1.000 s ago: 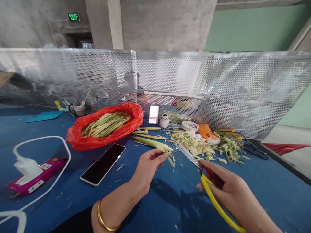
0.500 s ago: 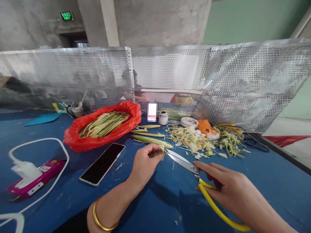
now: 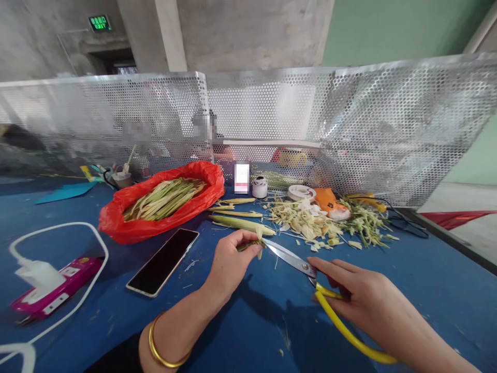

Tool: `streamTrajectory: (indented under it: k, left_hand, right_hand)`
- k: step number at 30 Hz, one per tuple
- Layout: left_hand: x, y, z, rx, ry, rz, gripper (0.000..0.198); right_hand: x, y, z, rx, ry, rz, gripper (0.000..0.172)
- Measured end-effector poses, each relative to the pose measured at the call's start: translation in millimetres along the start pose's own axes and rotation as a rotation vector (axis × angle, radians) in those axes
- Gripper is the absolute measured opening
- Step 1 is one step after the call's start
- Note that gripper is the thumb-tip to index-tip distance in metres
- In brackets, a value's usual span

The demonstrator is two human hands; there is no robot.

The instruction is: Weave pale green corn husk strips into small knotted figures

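Note:
My left hand (image 3: 235,259) pinches a small piece of dried plant leaf (image 3: 259,239) between thumb and fingers, a little above the blue table. In my right hand (image 3: 361,292) are scissors (image 3: 289,258) with yellow handles, held near the pivot. Their blades look closed, and the tips touch or nearly touch the leaf piece at my left fingertips. Just beyond my left hand lies a long pale-green leaf bundle (image 3: 240,224), with thinner yellowish strips (image 3: 236,213) behind it.
A red plastic bag (image 3: 112,228) of long leaves (image 3: 166,199) lies left, near a phone (image 3: 163,262) and a magenta power strip (image 3: 58,287). Plant scraps (image 3: 303,223), a tape roll (image 3: 302,192) and a small white jar (image 3: 260,187) lie ahead, before a perforated metal screen (image 3: 264,103).
The view has shifted slightly. A pale leaf flap at my left fingertips now stands out more beside the scissor tips. Both hands keep nearly the same position.

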State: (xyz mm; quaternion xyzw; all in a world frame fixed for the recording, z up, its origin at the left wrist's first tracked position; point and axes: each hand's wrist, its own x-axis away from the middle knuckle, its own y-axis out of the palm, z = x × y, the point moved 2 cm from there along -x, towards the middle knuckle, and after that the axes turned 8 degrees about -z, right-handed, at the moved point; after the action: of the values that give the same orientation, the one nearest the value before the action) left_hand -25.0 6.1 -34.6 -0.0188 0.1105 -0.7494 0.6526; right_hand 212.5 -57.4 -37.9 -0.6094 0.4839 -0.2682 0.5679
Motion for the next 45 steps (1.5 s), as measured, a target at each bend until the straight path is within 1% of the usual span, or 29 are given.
streamTrajectory:
  k: [3, 8, 17, 20, 22, 24, 26, 28, 31, 34, 38, 42, 45]
  left_hand:
    - [0, 0.1, 0, 0.009, 0.007, 0.000, 0.010]
    - [0, -0.2, 2, -0.003, 0.021, 0.009, 0.010]
    - [0, 0.1, 1, -0.040, -0.008, -0.001, 0.010]
    - [0, 0.3, 1, -0.014, -0.009, 0.000, 0.010]
    - [0, 0.6, 2, 0.014, -0.022, 0.002, 0.010]
    - [0, 0.9, 2, 0.071, -0.040, 0.001, 0.012]
    - [-1, 1.1, 0, 0.162, -0.077, -0.005, 0.017]
    - [-2, 1.3, -4, 0.284, -0.156, -0.012, 0.020]
    - [-2, 2.3, -10, 0.520, -0.311, -0.034, 0.020]
    - [-2, 3.6, -12, 0.709, -0.386, -0.049, 0.018]
    - [-1, 4.5, -10, 0.816, -0.407, -0.053, 0.007]
    - [-1, 5.1, -9, 0.905, -0.440, -0.061, 0.010]
    - [0, 5.4, -8, 0.987, -0.437, -0.110, 0.012]
  right_hand:
    - [-1, -1, -1, 0.007, -0.018, -0.013, 0.044]
    - [0, -2, 0, 0.036, -0.043, 0.019, 0.044]
    - [4, 6, 3, 0.224, -0.069, 0.010, 0.046]
    - [3, 5, 2, 0.214, -0.060, 0.019, 0.046]
    - [1, 3, 2, 0.163, -0.021, 0.035, 0.044]
    - [0, 0, 3, 0.075, 0.049, 0.065, 0.040]
    - [-1, -2, 3, -0.038, 0.125, 0.101, 0.040]
    - [-1, -4, 1, -0.144, 0.169, 0.115, 0.046]
    - [-2, -5, -5, -0.232, 0.170, 0.093, 0.055]
    - [-3, -6, -11, -0.247, 0.151, 0.102, 0.057]
    - [-3, -5, -8, -0.198, 0.162, 0.125, 0.054]
    - [-2, 2, 0, -0.138, 0.146, 0.128, 0.051]
    - [-2, 5, 1, -0.120, 0.108, 0.139, 0.048]
